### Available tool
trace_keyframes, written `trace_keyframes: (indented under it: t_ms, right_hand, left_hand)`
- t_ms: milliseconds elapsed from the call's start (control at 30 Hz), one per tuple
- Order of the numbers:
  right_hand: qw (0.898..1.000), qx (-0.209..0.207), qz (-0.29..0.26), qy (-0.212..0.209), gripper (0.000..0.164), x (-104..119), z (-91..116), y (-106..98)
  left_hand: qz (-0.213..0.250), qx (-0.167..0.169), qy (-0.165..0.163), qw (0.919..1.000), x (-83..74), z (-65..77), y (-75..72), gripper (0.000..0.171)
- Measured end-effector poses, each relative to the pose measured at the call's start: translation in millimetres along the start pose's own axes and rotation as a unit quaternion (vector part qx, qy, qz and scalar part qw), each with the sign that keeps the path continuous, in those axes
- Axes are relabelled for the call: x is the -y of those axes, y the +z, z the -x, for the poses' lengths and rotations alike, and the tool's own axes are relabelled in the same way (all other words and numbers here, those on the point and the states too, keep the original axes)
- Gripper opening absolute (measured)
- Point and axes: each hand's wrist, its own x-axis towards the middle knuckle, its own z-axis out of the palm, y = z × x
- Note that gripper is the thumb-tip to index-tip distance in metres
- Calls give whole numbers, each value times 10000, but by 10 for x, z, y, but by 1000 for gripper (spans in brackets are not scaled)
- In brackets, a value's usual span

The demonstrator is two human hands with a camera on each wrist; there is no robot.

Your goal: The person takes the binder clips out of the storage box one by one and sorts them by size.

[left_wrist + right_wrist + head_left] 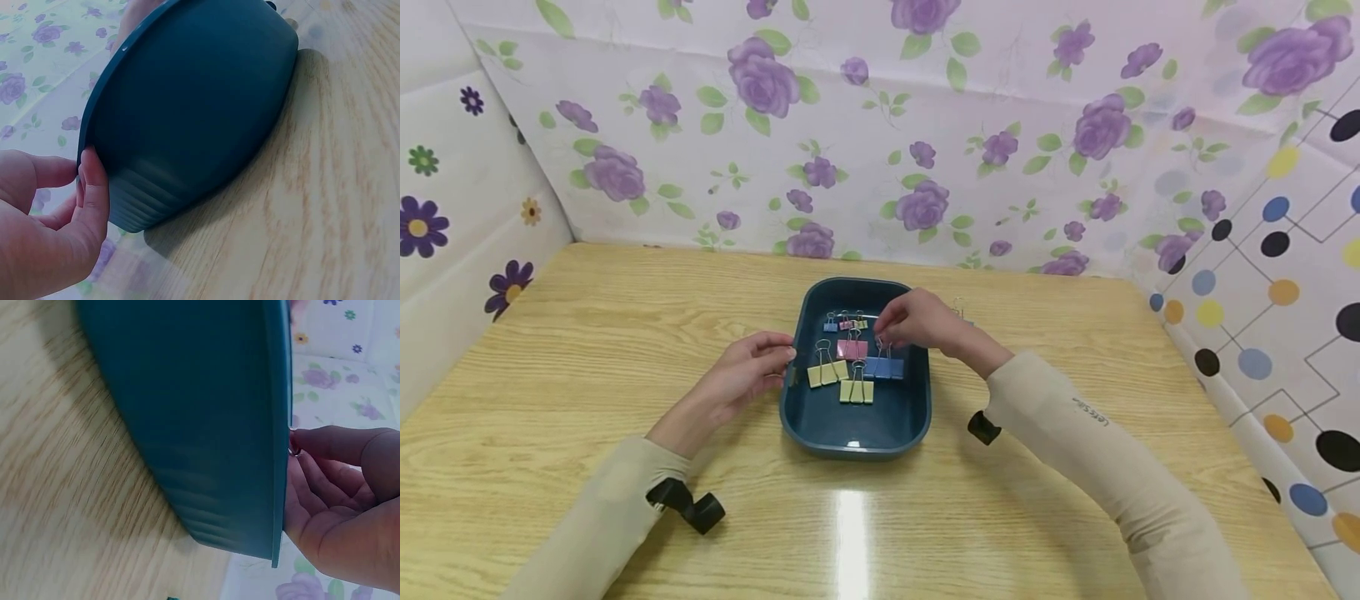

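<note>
A pale wood-grained table (700,292) spreads across the view, its boards glossy enough to carry a bright streak of reflected light near the front edge. Behind it hangs a white sheet (850,150) printed with purple roses; a sheet with small daisies (456,167) closes the left side, and one with coloured dots joined by thin lines (1262,333) closes the right. On the tabletop sits a dark teal bin (820,427), its rim pinched at the left side by the left hand (748,367). Over the opposite side reaches the right hand (921,321), thumb and finger pinching a wire handle of the large blue clip (887,369) inside the bin. Beside that clip lie a pink clip (852,349) and two yellow clips (857,392), with three small clips (846,323) lined up farther back.
</note>
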Motion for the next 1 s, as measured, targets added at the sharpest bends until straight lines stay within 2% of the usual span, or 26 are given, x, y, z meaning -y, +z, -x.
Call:
trace_keyframes:
  t_ms: [300,467,733,1000]
  right_hand:
    - [9981,-205,-577,-54,12,-35,19,-68]
    - [9927,-439,-1122,-70,14,-69,15,-161]
    - [9854,-853,-1475,21,21,-88,45,-351]
    - [9686,-1103,-2227,-44,25,-202,77,-499]
  left_hand:
    - [18,56,93,9999,14,-5,-5,40]
    - [-21,58,97,9999,21,-14,-10,41]
    - [5,80,85,9999,22,-10,-18,42]
    - [-2,48,22,10000,9,-4,-3,42]
